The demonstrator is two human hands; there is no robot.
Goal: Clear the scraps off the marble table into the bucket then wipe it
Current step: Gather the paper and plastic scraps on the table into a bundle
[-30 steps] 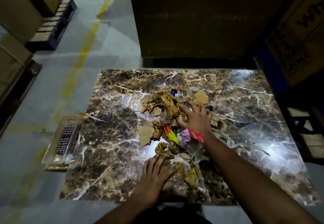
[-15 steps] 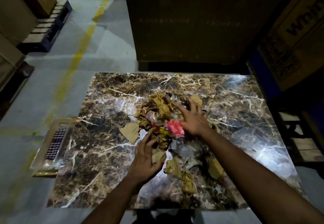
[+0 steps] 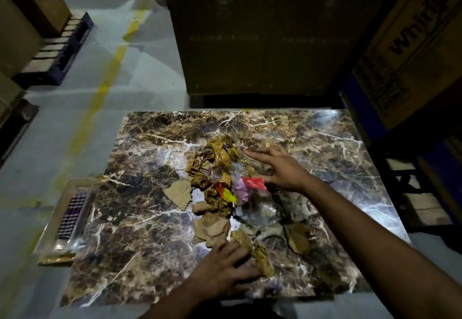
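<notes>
A brown marble table (image 3: 140, 238) carries a heap of scraps (image 3: 220, 166) in its middle: crumpled brown paper, torn cardboard pieces, clear plastic and red, yellow and purple wrappers. My right hand (image 3: 280, 168) lies spread against the right side of the heap, fingers straight, thumb by a red wrapper (image 3: 253, 183). My left hand (image 3: 230, 266) rests flat near the front edge, fingers touching a crumpled brown scrap (image 3: 260, 253). A loose cardboard piece (image 3: 297, 240) lies to the right of it. No bucket is in view.
A clear plastic tray (image 3: 67, 218) with a purple grid lies on the floor by the table's left edge. Large cardboard boxes (image 3: 262, 33) stand behind the table and at the right (image 3: 410, 43). Pallets (image 3: 60, 51) sit far left, with a yellow floor line (image 3: 100, 93).
My left hand has drawn back from the heap's left side to the front edge. My right hand stays at the heap's right side, fingers more spread. The scraps are bunched closer.
</notes>
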